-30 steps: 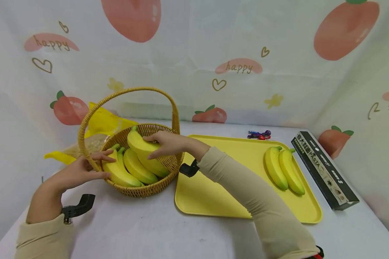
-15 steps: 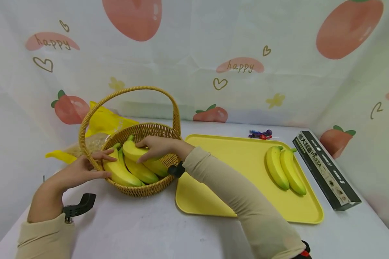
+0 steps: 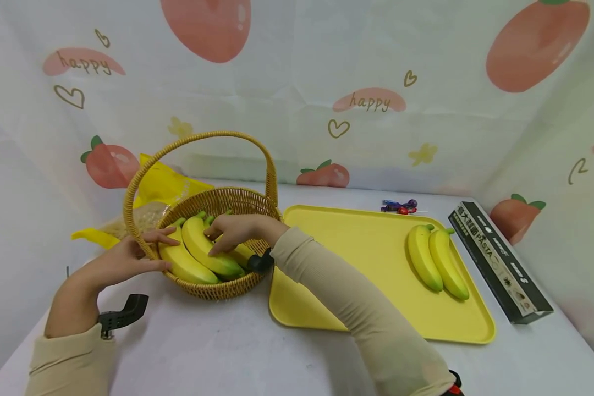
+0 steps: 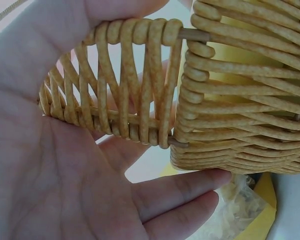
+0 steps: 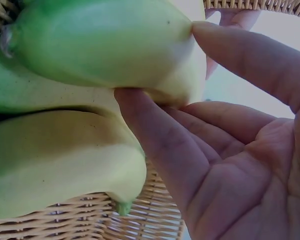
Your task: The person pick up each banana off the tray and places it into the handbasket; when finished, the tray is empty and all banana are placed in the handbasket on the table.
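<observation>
In the head view, several yellow bananas lie in a woven basket (image 3: 213,290) with a tall arched handle. My right hand (image 3: 235,228) reaches into it and pinches the middle banana (image 3: 195,242); the right wrist view shows thumb and finger on either side of this banana (image 5: 105,42). Another banana (image 5: 65,160) lies beside it there. My left hand (image 3: 121,261) holds the basket at the left foot of its handle (image 4: 135,80), which passes between thumb and fingers. Some of its fingertips are at the leftmost banana (image 3: 185,264).
Right of the basket lies a yellow tray (image 3: 336,264) with two bananas (image 3: 435,261) at its right end. A black pasta box (image 3: 500,261) stands beyond it. Small wrapped lollipops (image 3: 400,207) lie behind the tray, and a yellow bag (image 3: 165,184) behind the basket.
My right hand has lowered the banana and shifted it leftward onto the others in the basket, beside the leftmost one. My left hand has stayed at the handle's foot.
</observation>
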`<state>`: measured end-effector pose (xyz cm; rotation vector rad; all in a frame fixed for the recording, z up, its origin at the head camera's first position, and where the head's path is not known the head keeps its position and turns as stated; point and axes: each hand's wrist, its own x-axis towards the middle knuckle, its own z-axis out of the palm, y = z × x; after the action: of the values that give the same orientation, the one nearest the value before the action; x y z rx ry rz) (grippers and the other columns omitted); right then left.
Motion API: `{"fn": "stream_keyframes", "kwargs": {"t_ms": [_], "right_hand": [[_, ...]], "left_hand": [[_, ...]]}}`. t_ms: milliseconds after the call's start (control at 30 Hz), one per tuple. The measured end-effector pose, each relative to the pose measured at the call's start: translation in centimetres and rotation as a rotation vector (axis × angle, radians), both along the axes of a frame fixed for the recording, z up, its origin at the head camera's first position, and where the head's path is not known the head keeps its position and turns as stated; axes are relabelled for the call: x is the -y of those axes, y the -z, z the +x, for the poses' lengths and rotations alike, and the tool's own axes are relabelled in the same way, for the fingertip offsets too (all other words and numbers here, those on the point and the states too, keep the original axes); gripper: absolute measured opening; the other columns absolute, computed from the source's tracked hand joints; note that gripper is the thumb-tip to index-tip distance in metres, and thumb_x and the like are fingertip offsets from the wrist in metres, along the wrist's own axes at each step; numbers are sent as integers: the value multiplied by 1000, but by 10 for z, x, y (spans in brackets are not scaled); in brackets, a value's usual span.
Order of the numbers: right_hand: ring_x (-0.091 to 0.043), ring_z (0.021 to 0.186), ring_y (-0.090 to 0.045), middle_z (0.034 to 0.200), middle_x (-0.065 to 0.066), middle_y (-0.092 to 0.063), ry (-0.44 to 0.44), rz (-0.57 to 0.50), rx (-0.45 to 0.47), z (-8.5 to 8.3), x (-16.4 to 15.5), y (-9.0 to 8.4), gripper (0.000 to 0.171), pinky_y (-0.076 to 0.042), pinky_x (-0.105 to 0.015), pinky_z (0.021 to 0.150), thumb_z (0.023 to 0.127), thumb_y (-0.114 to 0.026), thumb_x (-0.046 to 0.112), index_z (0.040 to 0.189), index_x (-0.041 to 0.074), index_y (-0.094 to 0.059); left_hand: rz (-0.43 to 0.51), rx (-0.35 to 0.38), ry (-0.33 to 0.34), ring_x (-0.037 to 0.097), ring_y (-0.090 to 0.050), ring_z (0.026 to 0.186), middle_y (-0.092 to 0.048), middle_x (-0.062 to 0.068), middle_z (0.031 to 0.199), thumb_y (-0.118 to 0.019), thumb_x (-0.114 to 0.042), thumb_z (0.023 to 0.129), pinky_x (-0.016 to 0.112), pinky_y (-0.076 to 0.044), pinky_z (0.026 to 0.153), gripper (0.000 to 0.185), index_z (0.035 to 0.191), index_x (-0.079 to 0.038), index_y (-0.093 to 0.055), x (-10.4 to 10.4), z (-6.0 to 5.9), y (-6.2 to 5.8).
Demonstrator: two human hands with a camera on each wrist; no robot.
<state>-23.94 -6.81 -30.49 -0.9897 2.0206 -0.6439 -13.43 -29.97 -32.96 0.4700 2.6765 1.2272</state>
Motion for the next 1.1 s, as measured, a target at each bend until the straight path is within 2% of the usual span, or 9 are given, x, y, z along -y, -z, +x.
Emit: {"fn": "stream_keyframes", "kwargs": {"t_ms": [167,233,300,400,500,567,667,700,1100], "right_hand": [[-3,102,-57,148,-8,-38,6,-17,11,2,-2,-1,59,-48,-14,75,91,-59,17,143,5,-34],[-2,78,-55,125,-9,-56,-19,-36,16,2,-3,-1,36,-45,-14,67,91,-59,15,125,1,-53],[-3,61,-42,99,-3,-57,-33,-71,30,2,-6,-1,11,-41,-16,62,91,-58,13,92,3,-55],[-4,53,-32,74,3,-39,-61,-118,34,1,-12,-2,26,-36,-19,58,92,-57,12,73,5,-41],[-4,59,-40,74,2,-42,-79,-132,-9,2,-20,-4,19,-37,-17,61,92,-57,16,86,-1,-52],[-5,79,-58,104,-5,-62,-84,-125,-50,3,-27,-6,32,-43,-14,70,93,-57,20,116,-3,-56],[-16,118,-56,141,-13,-47,-75,-120,-81,8,-40,-9,53,-45,-16,88,93,-58,25,137,1,-43],[-18,127,-49,148,-13,-36,-66,-131,-82,10,-45,-11,57,-44,-18,93,92,-58,25,140,1,-37],[-18,135,-39,152,-6,-31,-40,-238,-106,37,-99,-18,64,-36,-33,106,90,-61,24,144,6,-32]], "left_hand": [[6,0,7,50,-23,133,-30,23,148,-68,-16,84,12,-44,79,38,119,-7,-58,1,1,-1],[9,0,8,49,-23,133,-31,23,148,-68,-17,84,12,-44,80,38,119,-6,-58,1,1,0],[4,0,5,49,-23,133,-31,23,148,-68,-18,84,12,-43,80,38,119,-7,-58,0,0,0],[-2,1,0,48,-24,133,-31,22,148,-69,-20,84,12,-43,80,39,119,-7,-59,-1,0,1],[-3,3,-1,49,-24,133,-31,23,148,-69,-21,84,12,-43,80,39,119,-7,-59,-1,1,0],[1,5,2,49,-24,133,-31,23,148,-69,-21,84,12,-43,80,39,119,-7,-59,-1,0,1],[6,7,5,49,-23,133,-31,23,148,-69,-21,84,12,-43,80,39,119,-7,-59,-1,0,1],[6,7,5,49,-23,133,-31,23,148,-69,-21,83,12,-43,80,39,119,-7,-59,-1,0,1],[10,-14,17,50,-22,133,-30,25,148,-68,-17,84,12,-43,80,38,120,-5,-58,1,1,1]]}}
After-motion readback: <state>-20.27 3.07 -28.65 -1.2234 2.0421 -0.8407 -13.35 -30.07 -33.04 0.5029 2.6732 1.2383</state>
